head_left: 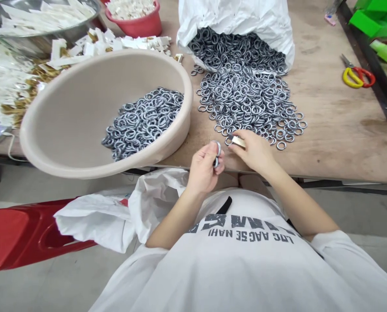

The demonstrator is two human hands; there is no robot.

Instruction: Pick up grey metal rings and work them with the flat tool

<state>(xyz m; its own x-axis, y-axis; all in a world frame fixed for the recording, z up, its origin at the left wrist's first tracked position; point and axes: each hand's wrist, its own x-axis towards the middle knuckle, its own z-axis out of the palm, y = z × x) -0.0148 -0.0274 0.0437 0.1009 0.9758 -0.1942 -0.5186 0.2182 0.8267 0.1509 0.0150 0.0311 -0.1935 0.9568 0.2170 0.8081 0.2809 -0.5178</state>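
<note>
My left hand (206, 167) pinches a grey metal ring (218, 149) between thumb and fingers at the table's front edge. Just right of it, my right hand (253, 149) is closed on a small cream-coloured block with a dark end (239, 141); its exact kind I cannot make out. A loose ring (228, 141) lies by the dark end of that block. Beyond both hands spreads a pile of metal rings (245, 99), spilling from the mouth of a white sack (235, 15). To the left, a big beige basin (66, 112) holds a heap of similar rings (147, 121).
Scissors (357, 76) with red and yellow handles lie at the right, near a dark metal bar (369, 65) and green bins (377, 21). White and brown pieces (82, 47), a red tub (134, 21) and a steel bowl (47, 37) crowd the back left. Below is a red stool (14, 234).
</note>
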